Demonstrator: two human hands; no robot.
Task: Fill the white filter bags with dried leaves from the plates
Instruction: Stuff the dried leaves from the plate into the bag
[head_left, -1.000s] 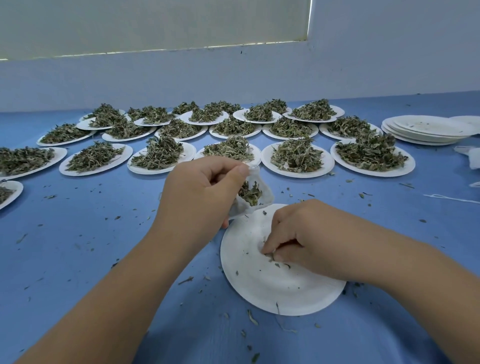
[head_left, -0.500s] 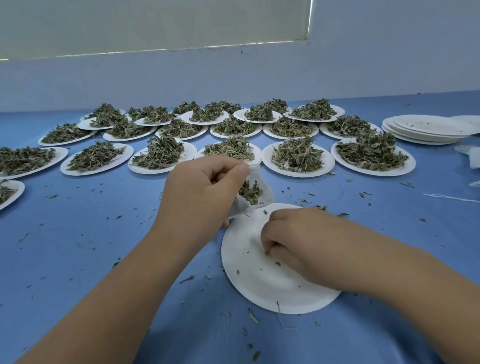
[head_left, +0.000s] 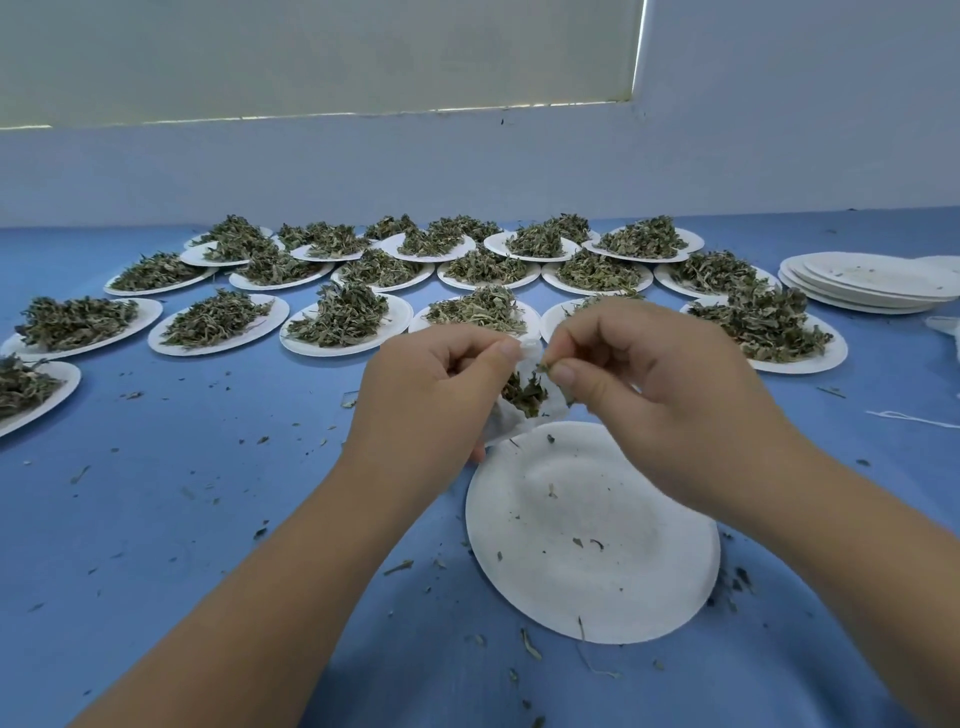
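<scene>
The blue worktop (head_left: 156, 519) is covered across its far half by rows of white plates (head_left: 810, 364), each heaped with dried leaves (head_left: 343, 317). A nearly bare plate (head_left: 592, 545) is set close to the near edge, and only a few crumbs are seen on it. A stack of empty plates (head_left: 872, 280) is placed at the far right, and a white string (head_left: 909, 417) is laid nearer along the right edge. Leaf fragments (head_left: 399, 566) are scattered over the worktop, thickest around the nearly bare plate.

- A plain workroom for packing by hand.
- Beyond the left grip (head_left: 436, 400) and right grip (head_left: 660, 410), rows of paper plates (head_left: 275, 310) heaped with dried leaves (head_left: 340, 317) cover a blue desk (head_left: 208, 493).
- Right of the right grip: a stack of bare plates (head_left: 872, 280).
- Behind: a bare pale wall (head_left: 467, 166).
</scene>
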